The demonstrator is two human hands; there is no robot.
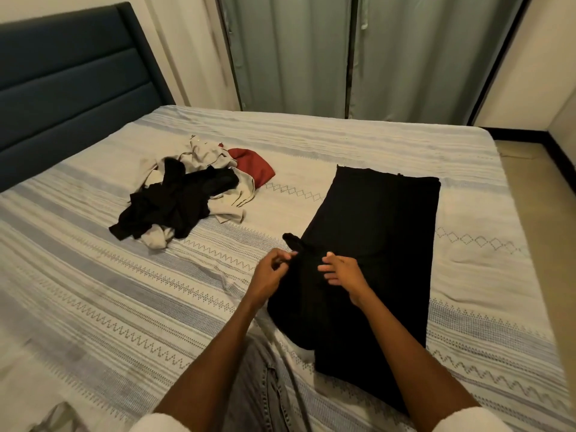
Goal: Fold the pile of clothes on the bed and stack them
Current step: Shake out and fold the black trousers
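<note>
Black garment [374,244] is lying flat, lengthwise on the striped bedspread [93,307], right of center. Left hand [269,275] is pinching a small flap at its left edge, fingers curled. Right hand [341,271] is resting on the cloth, fingers straight. Unfolded pile [187,194] is lying well apart, toward the headboard [62,88].

Single view, worn on the person's head, wide-angle, looking forward and down across the bed [389,141] from its near edge. Forearms enter from the bottom of the frame, close to the lens; the headboard [71,85] sits in the upper left, curtains [358,51] across the top centre. Straight lines bow toward the frame edges; no second view.
</note>
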